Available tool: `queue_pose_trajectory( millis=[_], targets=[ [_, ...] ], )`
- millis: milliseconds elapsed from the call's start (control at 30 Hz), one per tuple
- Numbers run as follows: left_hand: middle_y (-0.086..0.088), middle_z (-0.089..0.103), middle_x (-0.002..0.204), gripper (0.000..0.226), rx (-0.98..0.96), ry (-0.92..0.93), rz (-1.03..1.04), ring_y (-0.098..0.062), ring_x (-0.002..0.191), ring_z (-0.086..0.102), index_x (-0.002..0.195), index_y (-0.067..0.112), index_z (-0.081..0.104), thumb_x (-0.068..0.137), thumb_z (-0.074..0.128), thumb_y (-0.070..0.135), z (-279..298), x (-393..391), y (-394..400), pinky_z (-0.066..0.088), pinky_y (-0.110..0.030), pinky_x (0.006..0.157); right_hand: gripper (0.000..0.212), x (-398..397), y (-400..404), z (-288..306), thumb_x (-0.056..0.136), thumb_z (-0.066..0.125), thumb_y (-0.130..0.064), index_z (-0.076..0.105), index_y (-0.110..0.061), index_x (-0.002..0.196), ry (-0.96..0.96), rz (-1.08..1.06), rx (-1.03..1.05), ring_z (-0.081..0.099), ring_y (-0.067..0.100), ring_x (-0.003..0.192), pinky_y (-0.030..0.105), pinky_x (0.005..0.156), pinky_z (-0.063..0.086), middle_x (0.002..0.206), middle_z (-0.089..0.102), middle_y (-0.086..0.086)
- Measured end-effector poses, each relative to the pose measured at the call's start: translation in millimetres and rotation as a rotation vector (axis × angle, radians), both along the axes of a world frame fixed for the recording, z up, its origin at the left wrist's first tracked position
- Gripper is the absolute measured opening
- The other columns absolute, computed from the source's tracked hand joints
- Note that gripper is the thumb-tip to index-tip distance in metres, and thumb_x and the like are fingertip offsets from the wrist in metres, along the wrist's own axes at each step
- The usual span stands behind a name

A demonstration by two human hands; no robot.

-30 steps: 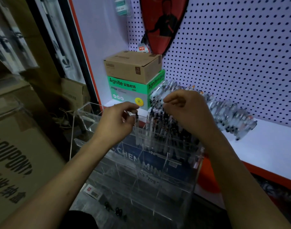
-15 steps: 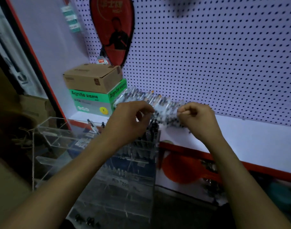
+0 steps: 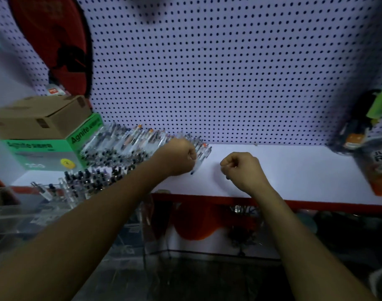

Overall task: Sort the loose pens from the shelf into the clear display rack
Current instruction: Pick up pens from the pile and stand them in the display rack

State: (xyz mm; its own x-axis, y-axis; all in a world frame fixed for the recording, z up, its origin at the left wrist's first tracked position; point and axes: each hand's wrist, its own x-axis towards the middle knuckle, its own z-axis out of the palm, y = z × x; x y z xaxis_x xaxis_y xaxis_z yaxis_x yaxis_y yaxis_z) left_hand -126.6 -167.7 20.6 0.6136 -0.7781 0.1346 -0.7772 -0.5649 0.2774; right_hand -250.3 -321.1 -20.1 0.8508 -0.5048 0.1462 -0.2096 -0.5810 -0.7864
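A heap of loose clear pens (image 3: pixel 125 144) lies on the white shelf (image 3: pixel 305 170) against the pegboard. My left hand (image 3: pixel 179 157) is at the heap's right end, with its fingers curled round a clear pen (image 3: pixel 195 168) whose dark tip points down. My right hand (image 3: pixel 240 168) hovers over bare shelf to the right as a curled fist. A small dark pen tip (image 3: pixel 227 177) sticks out under its fingers. The clear display rack (image 3: pixel 33 216) stands at lower left below the shelf edge. Several pens (image 3: pixel 88 181) stand upright in its top row.
A green box (image 3: pixel 44 153) carrying a brown carton (image 3: pixel 40 118) sits at the shelf's left end. A red racket cover (image 3: pixel 62 46) hangs on the pegboard (image 3: pixel 229 72). Packaged goods (image 3: pixel 372 161) hang at the right. The shelf has a red front edge (image 3: pixel 272 200).
The view has swung right and up, away from the rack. Both hands left the rack and moved to the shelf. My left hand has reached the pen heap's right end.
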Motion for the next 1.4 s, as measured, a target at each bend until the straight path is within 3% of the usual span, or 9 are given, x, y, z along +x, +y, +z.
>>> queue_pose_trajectory(
  millis=[67, 167, 300, 500, 600, 700, 800, 1100, 1400],
  targets=[
    [-0.018, 0.066, 0.086, 0.014, 0.042, -0.016, 0.0, -0.037, 0.086, 0.06, 0.07, 0.007, 0.055, 0.084, 0.055, 0.006, -16.0, -0.2, -15.0, 0.052, -0.042, 0.079, 0.019, 2.3, -6.6, -6.3, 0.089, 0.056, -0.001, 0.065, -0.015, 0.081, 0.031, -0.012, 0.014, 0.062, 0.018, 0.081, 0.024, 0.076, 0.044, 0.089, 0.066, 0.0],
    [-0.014, 0.058, 0.114, 0.015, 0.217, -0.075, 0.088, -0.034, 0.105, 0.057, 0.102, 0.01, 0.057, 0.092, 0.052, 0.019, -41.2, -1.7, -31.0, 0.048, -0.042, 0.093, 0.019, 6.7, -16.2, -14.8, 0.091, 0.054, -0.001, 0.065, -0.015, 0.083, 0.068, -0.027, 0.033, 0.063, 0.02, 0.085, 0.025, 0.077, 0.044, 0.094, 0.068, 0.004],
    [-0.016, 0.052, 0.123, 0.03, 0.194, -0.116, 0.206, -0.034, 0.111, 0.056, 0.123, 0.008, 0.05, 0.097, 0.047, 0.021, -60.8, -7.0, -42.8, 0.045, -0.038, 0.083, 0.018, 8.8, -27.9, -22.7, 0.091, 0.056, -0.002, 0.066, -0.015, 0.082, 0.092, -0.043, 0.06, 0.061, 0.018, 0.085, 0.024, 0.078, 0.043, 0.095, 0.068, 0.005],
    [-0.022, 0.061, 0.111, 0.033, 0.123, -0.008, 0.242, -0.036, 0.099, 0.06, 0.114, -0.002, 0.057, 0.093, 0.054, 0.023, -64.5, -0.1, -42.8, 0.046, -0.037, 0.074, 0.019, 11.9, -35.8, -29.6, 0.09, 0.056, -0.002, 0.066, -0.016, 0.082, 0.099, -0.071, 0.081, 0.057, 0.013, 0.087, 0.023, 0.079, 0.042, 0.1, 0.067, 0.001],
    [-0.028, 0.061, 0.085, 0.038, 0.068, 0.185, 0.241, -0.034, 0.067, 0.058, 0.104, -0.011, 0.062, 0.089, 0.061, 0.024, -59.8, 1.0, -35.3, 0.047, -0.034, 0.063, 0.019, 14.5, -34.8, -32.1, 0.089, 0.055, -0.001, 0.07, -0.013, 0.087, 0.099, -0.083, 0.059, 0.056, 0.012, 0.088, 0.021, 0.079, 0.041, 0.103, 0.067, 0.001],
    [-0.008, 0.04, 0.051, 0.036, -0.035, 0.237, 0.246, -0.018, 0.043, 0.036, 0.067, -0.003, 0.057, 0.089, 0.063, 0.024, -49.9, -3.0, -25.9, 0.033, -0.024, 0.05, 0.019, 20.4, -31.6, -36.3, 0.089, 0.055, -0.005, 0.07, -0.015, 0.093, 0.107, -0.088, 0.015, 0.06, 0.018, 0.095, 0.027, 0.082, 0.047, 0.109, 0.068, 0.002],
    [-0.012, 0.052, 0.049, 0.043, -0.161, 0.225, 0.251, -0.015, 0.034, 0.042, 0.056, 0.0, 0.058, 0.09, 0.063, 0.026, -31.6, -1.1, -10.9, 0.037, -0.016, 0.044, 0.023, 32.6, -24.5, -41.8, 0.087, 0.058, -0.014, 0.067, -0.02, 0.107, 0.147, -0.057, -0.045, 0.061, 0.025, 0.101, 0.039, 0.088, 0.052, 0.114, 0.066, 0.005],
    [-0.003, 0.036, 0.052, 0.047, 0.037, -0.227, 0.258, -0.018, 0.045, 0.035, 0.059, 0.015, 0.036, 0.09, 0.062, 0.038, -12.7, 0.3, 38.1, 0.035, -0.027, 0.051, 0.091, 76.5, 9.5, -54.7, 0.081, 0.063, -0.063, 0.026, -0.021, 0.152, 0.227, 0.079, -0.446, 0.034, 0.032, 0.133, 0.042, 0.106, 0.03, 0.149, 0.035, 0.01],
    [-0.003, 0.043, 0.054, 0.04, -0.026, -0.208, 0.279, -0.02, 0.046, 0.04, 0.064, 0.013, 0.046, 0.089, 0.06, 0.041, -19.0, 8.2, 51.4, 0.031, -0.024, 0.049, 0.077, 89.5, 4.6, -62.4, 0.082, 0.06, -0.065, 0.041, -0.025, 0.144, 0.099, 0.081, -0.489, 0.04, 0.028, 0.126, 0.037, 0.1, 0.034, 0.14, 0.045, 0.006]
  ],
)
